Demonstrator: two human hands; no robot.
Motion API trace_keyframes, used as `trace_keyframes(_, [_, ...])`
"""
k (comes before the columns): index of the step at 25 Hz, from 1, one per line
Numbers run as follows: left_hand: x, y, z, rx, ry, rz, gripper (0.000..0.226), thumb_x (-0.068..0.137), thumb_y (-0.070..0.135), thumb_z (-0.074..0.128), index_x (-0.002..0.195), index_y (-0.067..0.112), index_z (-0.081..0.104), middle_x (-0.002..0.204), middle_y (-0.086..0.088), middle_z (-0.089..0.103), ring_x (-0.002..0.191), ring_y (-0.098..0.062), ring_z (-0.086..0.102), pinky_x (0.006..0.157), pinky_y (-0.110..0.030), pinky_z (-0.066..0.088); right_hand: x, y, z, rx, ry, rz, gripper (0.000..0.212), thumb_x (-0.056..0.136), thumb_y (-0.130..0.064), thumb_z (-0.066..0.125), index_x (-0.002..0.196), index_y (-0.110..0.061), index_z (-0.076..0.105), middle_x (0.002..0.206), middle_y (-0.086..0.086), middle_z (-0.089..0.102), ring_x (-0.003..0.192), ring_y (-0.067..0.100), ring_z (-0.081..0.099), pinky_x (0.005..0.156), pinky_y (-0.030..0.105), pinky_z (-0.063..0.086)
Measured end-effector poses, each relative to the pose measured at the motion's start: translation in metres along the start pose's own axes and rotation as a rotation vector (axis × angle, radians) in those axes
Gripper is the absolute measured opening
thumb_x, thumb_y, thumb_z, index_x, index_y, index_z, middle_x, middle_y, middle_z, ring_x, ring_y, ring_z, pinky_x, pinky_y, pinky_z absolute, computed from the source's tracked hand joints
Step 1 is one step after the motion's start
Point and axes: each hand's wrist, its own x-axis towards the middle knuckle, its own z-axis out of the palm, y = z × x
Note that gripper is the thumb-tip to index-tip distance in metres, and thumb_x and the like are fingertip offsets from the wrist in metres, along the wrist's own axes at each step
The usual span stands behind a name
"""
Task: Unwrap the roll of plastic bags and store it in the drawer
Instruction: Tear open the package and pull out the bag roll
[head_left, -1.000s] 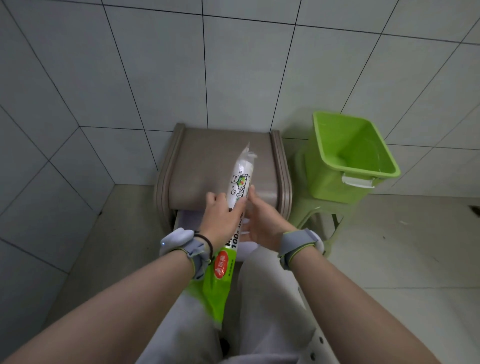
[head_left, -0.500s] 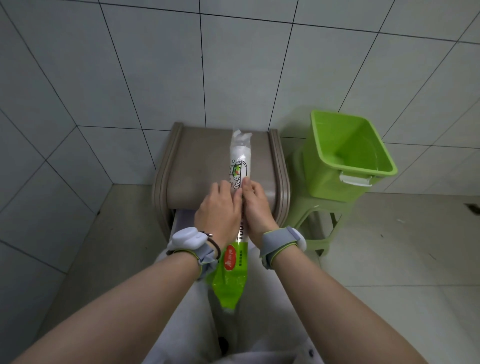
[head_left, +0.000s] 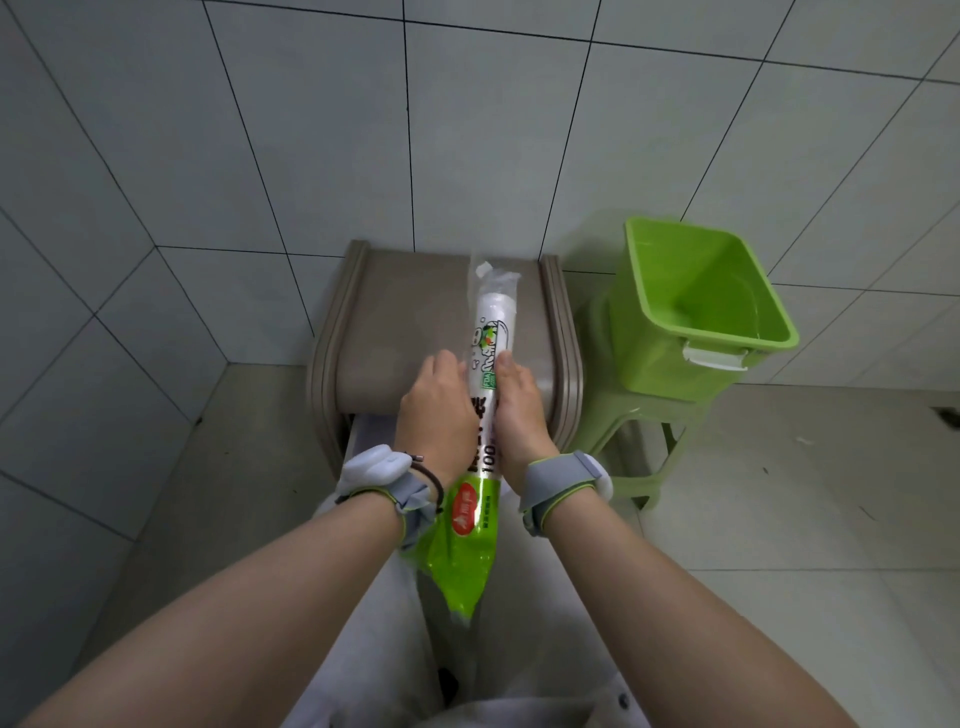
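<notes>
A white roll of plastic bags (head_left: 492, 322) sits inside its printed clear-and-green wrapper (head_left: 460, 551). It points away from me over a brown drawer cabinet (head_left: 410, 317). My left hand (head_left: 434, 415) grips the wrapped roll from the left, and my right hand (head_left: 519, 410) grips it from the right, both around its middle. The green wrapper end hangs loose below my wrists. A pale drawer (head_left: 363, 439) is pulled out a little under the cabinet top, mostly hidden by my hands.
A green plastic bin (head_left: 701, 312) stands on a green stool (head_left: 644, 431) right of the cabinet. Tiled walls close in behind and to the left. Tiled floor stretches to the right. My knees in grey trousers are below the hands.
The roll has swung from tilted right to pointing straight ahead and moved further over the cabinet. Both hands have closed in on it side by side.
</notes>
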Motion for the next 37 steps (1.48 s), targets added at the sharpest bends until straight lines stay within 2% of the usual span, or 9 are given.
trace_keyframes(7, [0.005, -0.014, 0.002, -0.363, -0.080, -0.259, 0.032, 0.103, 0.028, 0.032, 0.084, 0.005, 0.047, 0.070, -0.009, 0.069, 0.054, -0.029, 0.068, 0.057, -0.045, 0.059, 0.000, -0.003, -0.018, 0.139, -0.059, 0.237, 0.064, 0.095, -0.055, 0.050, 0.134, -0.005, 0.047, 0.130, 0.027, 0.060, 0.116, 0.043, 0.062, 0.101, 0.064, 0.046])
trace_keyframes(11, [0.008, -0.011, -0.002, -0.372, -0.079, -0.250, 0.033, 0.102, 0.032, 0.032, 0.080, 0.011, 0.044, 0.069, -0.007, 0.070, 0.051, -0.025, 0.068, 0.055, -0.043, 0.058, 0.000, -0.005, -0.023, 0.035, -0.129, 0.144, 0.054, 0.089, -0.044, 0.066, 0.125, -0.004, 0.056, 0.117, 0.027, 0.070, 0.101, 0.040, 0.071, 0.085, 0.053, 0.058])
trace_keyframes(16, [0.010, -0.010, -0.004, -0.440, -0.041, -0.312, 0.034, 0.101, 0.037, 0.031, 0.082, 0.012, 0.044, 0.068, -0.009, 0.072, 0.058, -0.029, 0.070, 0.064, -0.048, 0.058, 0.009, -0.011, -0.026, -0.204, 0.066, 0.153, 0.054, 0.089, -0.043, 0.060, 0.128, -0.011, 0.043, 0.116, 0.014, 0.066, 0.102, 0.033, 0.068, 0.092, 0.050, 0.055])
trace_keyframes(21, [0.017, -0.022, -0.012, -0.361, 0.002, -0.371, 0.037, 0.100, 0.041, 0.030, 0.083, 0.011, 0.043, 0.071, -0.015, 0.069, 0.066, -0.038, 0.065, 0.067, -0.054, 0.054, 0.004, -0.015, -0.040, -0.125, -0.017, 0.149, 0.061, 0.075, -0.034, 0.081, 0.119, -0.011, 0.046, 0.106, 0.014, 0.069, 0.083, 0.026, 0.074, 0.065, 0.040, 0.062])
trace_keyframes(24, [0.014, -0.023, -0.016, -0.385, 0.018, -0.417, 0.054, 0.092, 0.065, 0.025, 0.076, 0.018, 0.045, 0.062, -0.004, 0.063, 0.068, -0.031, 0.066, 0.066, -0.051, 0.053, 0.004, -0.014, -0.039, -0.166, 0.015, 0.091, 0.039, 0.075, -0.026, 0.078, 0.106, -0.017, 0.056, 0.104, 0.017, 0.071, 0.084, 0.033, 0.074, 0.073, 0.051, 0.062])
trace_keyframes(28, [0.020, -0.019, -0.018, -0.200, -0.051, -0.470, 0.067, 0.068, 0.087, 0.041, 0.087, 0.023, 0.053, 0.077, 0.007, 0.064, 0.075, -0.019, 0.062, 0.070, -0.035, 0.050, 0.006, -0.015, -0.034, -0.327, 0.054, 0.017, 0.048, 0.077, -0.032, 0.075, 0.116, -0.014, 0.054, 0.112, 0.012, 0.069, 0.097, 0.032, 0.071, 0.085, 0.053, 0.058])
trace_keyframes(31, [0.025, -0.028, -0.015, -0.069, -0.237, -0.504, 0.044, 0.068, 0.058, 0.070, 0.090, 0.023, 0.058, 0.092, 0.002, 0.066, 0.089, -0.023, 0.064, 0.078, -0.033, 0.052, 0.003, -0.018, -0.033, -0.245, 0.048, 0.066, 0.065, 0.072, -0.037, 0.080, 0.120, -0.017, 0.040, 0.118, 0.013, 0.064, 0.098, 0.035, 0.071, 0.086, 0.054, 0.058])
trace_keyframes(34, [0.027, -0.032, -0.015, -0.171, -0.222, -0.512, 0.016, 0.074, 0.036, 0.073, 0.069, 0.021, 0.069, 0.076, 0.002, 0.075, 0.080, -0.019, 0.072, 0.079, -0.034, 0.059, 0.003, -0.017, -0.037, -0.300, 0.016, 0.086, 0.080, 0.060, -0.037, 0.089, 0.119, -0.017, 0.038, 0.115, 0.012, 0.062, 0.096, 0.037, 0.071, 0.082, 0.054, 0.059])
trace_keyframes(37, [0.030, -0.028, -0.018, -0.152, -0.148, -0.465, 0.024, 0.076, 0.035, 0.074, 0.057, 0.027, 0.063, 0.067, 0.009, 0.069, 0.078, -0.018, 0.071, 0.075, -0.028, 0.056, 0.005, -0.017, -0.039, -0.477, 0.028, 0.031, 0.058, 0.068, -0.030, 0.079, 0.114, -0.016, 0.047, 0.105, 0.008, 0.064, 0.093, 0.034, 0.070, 0.080, 0.053, 0.059])
